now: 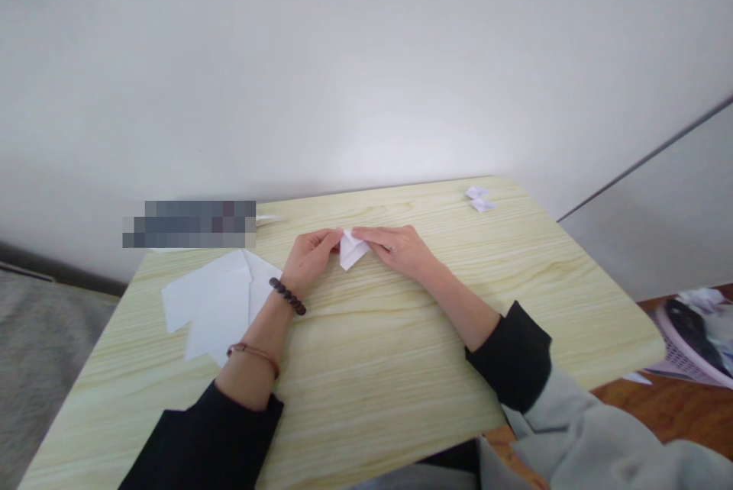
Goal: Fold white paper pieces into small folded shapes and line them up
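A small piece of folded white paper [351, 253] lies between my two hands near the middle of the wooden table. My left hand [312, 253] pinches its left edge between thumb and fingers. From the right, my right hand [398, 246] rests on the paper's upper right part with its fingers stretched out and held together. The folded paper comes to a point toward me. Several loose white sheets [217, 307] lie overlapping beside my left wrist, partly hidden by my forearm.
Two small folded paper pieces [479, 200] sit at the table's far right. A blurred-out dark object [192, 224] stands at the back left. The wall runs along the table's [372, 375] far edge. A pink basket [687, 345] with crumpled things is on the floor at right.
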A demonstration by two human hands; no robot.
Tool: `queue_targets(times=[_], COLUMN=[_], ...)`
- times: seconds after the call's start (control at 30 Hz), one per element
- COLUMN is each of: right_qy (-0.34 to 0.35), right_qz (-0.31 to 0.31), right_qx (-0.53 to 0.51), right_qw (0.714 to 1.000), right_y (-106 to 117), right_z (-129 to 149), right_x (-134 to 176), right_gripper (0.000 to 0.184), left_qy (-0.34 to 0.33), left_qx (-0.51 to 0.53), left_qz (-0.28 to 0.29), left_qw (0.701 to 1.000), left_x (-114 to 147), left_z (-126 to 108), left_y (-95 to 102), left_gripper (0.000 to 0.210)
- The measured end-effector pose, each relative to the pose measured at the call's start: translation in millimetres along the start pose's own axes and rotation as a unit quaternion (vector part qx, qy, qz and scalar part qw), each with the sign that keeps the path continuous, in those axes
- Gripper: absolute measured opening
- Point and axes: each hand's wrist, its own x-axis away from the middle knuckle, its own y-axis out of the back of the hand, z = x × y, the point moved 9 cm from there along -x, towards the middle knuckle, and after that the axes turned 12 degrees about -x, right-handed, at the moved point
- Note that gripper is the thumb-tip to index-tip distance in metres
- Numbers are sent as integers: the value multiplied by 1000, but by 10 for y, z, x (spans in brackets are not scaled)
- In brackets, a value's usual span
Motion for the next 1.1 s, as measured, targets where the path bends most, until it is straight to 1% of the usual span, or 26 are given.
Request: queue_targets(times=[0.17,0.33,0.53,0.73,0.83,0.9,1.0,1.1], right_qy=[10,-24,-41,-114,-149,-169,-199,-204], right_qz=[-3,-11,-36,-42,-38,-54,-76,-48], right_qx=[-9,-42,-80,-138,-182,-198,-189,-151], right_qw=[1000,999,995,983,971,964,959,966], right_y=[-2,-2,30,19,-5,5,12,-46], right_z=[9,-66,-95,-190,-243,-288,-358,-355], right_x=[4,7,2,23,28,28,29,7], right_gripper=[30,31,29,33,27,25,33,38], left_qy=[-8,-8,-4,1,-8,-23,-55,-78], left_qx=[-34,-48,-61,-77,-96,-109,-126,-143], left_qz=[4,4,2,-8,-8,-5,-1,-5], left_qw=[999,999,998,997,995,994,990,987], left_x=[0,-4,13,28,20,15,23,46], left_z=[-19,-20,-69,-115,-99,-89,-102,-146], left_y=[0,3,16,26,10,-9,-39,-54], left_gripper=[41,40,37,36,37,38,40,39])
